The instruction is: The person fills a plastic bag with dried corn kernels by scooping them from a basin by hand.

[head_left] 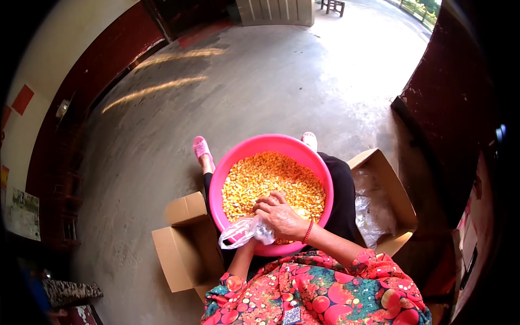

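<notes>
A pink basin (215, 197) filled with loose yellow-orange corn kernels (276, 179) sits between the person's legs. Over the near left part of the basin, my left hand (250, 244) holds a clear plastic bag (238, 232); the bag covers most of its fingers. My right hand (280, 218), with a red beaded bracelet (308, 231) at the wrist, is above the kernels, right beside the bag. Its fingers are curled in, and whatever is under them is hidden.
An open cardboard box (172, 260) stands left of the basin. On the right, another cardboard box (400, 203) holds clear plastic bags (372, 219). Pink slippers (201, 147) rest on the concrete floor (244, 81). A small stool (333, 6) stands far off by the bright opening.
</notes>
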The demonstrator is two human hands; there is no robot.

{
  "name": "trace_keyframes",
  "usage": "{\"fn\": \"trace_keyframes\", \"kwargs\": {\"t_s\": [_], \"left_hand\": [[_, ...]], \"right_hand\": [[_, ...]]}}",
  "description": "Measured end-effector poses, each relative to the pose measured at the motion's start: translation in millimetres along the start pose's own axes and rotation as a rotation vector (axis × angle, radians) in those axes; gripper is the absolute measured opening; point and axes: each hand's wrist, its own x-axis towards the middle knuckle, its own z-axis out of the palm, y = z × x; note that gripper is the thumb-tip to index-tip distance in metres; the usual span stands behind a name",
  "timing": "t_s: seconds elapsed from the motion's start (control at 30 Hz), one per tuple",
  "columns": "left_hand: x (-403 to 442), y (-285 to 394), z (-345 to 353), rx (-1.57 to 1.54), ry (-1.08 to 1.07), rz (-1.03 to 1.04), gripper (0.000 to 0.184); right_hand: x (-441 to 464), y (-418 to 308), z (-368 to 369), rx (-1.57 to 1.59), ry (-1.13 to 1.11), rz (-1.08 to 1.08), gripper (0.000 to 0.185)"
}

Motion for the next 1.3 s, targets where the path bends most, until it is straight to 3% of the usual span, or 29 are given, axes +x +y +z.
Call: {"fn": "trace_keyframes", "kwargs": {"t_s": [0.2, 0.33, 0.4, 0.53, 0.7, 0.83, 0.9, 1.07, 1.13, 1.2, 1.27, 1.3], "left_hand": [[7, 42, -33, -0.091, -0.096, -0.087, 0.031], [13, 71, -83, 0.255, -0.656, -0.53, 0.029], [-1, 50, -79, -0.972, 0.067, -0.298, 0.028], [-35, 15, -114, -1.191, 0.494, -0.35, 0.028], [-95, -56, -138, -1.245, 0.952, -0.511, 0.023], [-137, -120, -122, -1.176, 1.104, -0.668, 0.026], [-157, -157, -104, -1.104, 1.125, -0.915, 0.027], [-187, -231, -60, -1.065, 1.008, -1.031, 0.028], [-186, -246, -57, -0.735, 0.668, -1.228, 0.03], [-183, -275, -39, -0.697, 0.623, -1.258, 0.02], [-175, -303, -19, -0.367, 0.617, -0.923, 0.023], [-148, -280, -30, -0.137, 0.486, -1.043, 0.026]], "right_hand": [[9, -20, -7, -0.09, -0.137, -0.075, 0.033], [21, -35, -47, 0.128, 0.044, -0.093, 0.038], [24, -33, -60, 0.183, 0.134, -0.041, 0.035], [8, -5, -48, 0.25, 0.233, 0.106, 0.015], [-19, 7, -32, 0.275, 0.26, 0.217, 0.01], [-34, 7, -23, 0.269, 0.225, 0.301, 0.009], [-39, 9, -21, 0.262, 0.211, 0.3, 0.01], [-38, 4, -26, 0.264, 0.226, 0.304, 0.01], [-41, 3, -29, 0.281, 0.201, 0.377, 0.01], [-40, 4, -32, 0.27, 0.186, 0.392, 0.011], [-42, 4, -32, 0.247, 0.184, 0.414, 0.011], [-42, 4, -32, 0.242, 0.178, 0.422, 0.011]]}}
